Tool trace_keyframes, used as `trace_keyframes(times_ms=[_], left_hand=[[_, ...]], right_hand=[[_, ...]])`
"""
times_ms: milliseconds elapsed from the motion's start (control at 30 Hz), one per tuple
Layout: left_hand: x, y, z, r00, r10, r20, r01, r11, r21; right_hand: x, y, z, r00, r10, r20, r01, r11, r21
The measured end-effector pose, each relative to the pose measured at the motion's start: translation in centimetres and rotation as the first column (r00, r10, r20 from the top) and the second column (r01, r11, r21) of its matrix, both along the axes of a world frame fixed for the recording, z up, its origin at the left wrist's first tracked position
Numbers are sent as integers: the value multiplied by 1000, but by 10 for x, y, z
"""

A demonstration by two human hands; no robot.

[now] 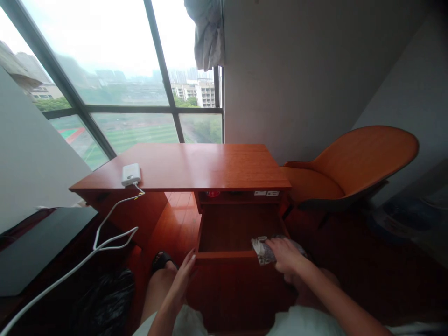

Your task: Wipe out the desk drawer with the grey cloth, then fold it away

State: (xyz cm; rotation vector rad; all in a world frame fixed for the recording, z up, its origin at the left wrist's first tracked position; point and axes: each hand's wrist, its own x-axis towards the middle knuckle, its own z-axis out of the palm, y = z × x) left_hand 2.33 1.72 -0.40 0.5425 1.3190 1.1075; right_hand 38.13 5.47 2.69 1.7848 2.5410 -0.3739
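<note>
A reddish wooden desk (196, 165) stands below the window, and its drawer (226, 255) is pulled out toward me. My right hand (285, 255) is closed on a crumpled grey cloth (262, 249) at the drawer's front right corner. My left hand (184, 275) rests with fingers stretched out against the drawer's front left corner. The drawer's inside looks bare and dark. My knees and a sandalled foot (161, 262) show below the desk.
A white power adapter (130, 174) lies on the desk's left edge, its cable (105, 240) trailing to the floor. An orange shell chair (350, 165) stands to the right. A black bag (105, 298) lies at lower left, beside a dark flat surface (38, 247).
</note>
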Motion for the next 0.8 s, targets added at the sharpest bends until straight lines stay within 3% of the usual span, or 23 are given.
trace_keyframes(times_ms=[100, 267, 533, 700, 800], left_hand=[[-2, 0, -2, 1000, -13, -13, 13, 1000, 9], [-3, 0, 2, 1000, 15, -20, -15, 1000, 19], [-6, 1, 10, 996, 47, -82, -46, 999, 6], [-11, 10, 14, 985, -35, -167, 29, 999, -34], [-11, 19, 12, 972, -67, -224, 59, 997, -41]], right_hand=[[25, 1, -1, 1000, 13, 18, -14, 999, 30], [27, -9, -7, 999, 15, -47, -9, 993, 117], [27, -44, -45, 982, -15, -190, 92, 910, 404], [36, -56, -71, 939, -207, -275, 331, 760, 559], [38, -53, -89, 757, -419, -502, 651, 560, 513]])
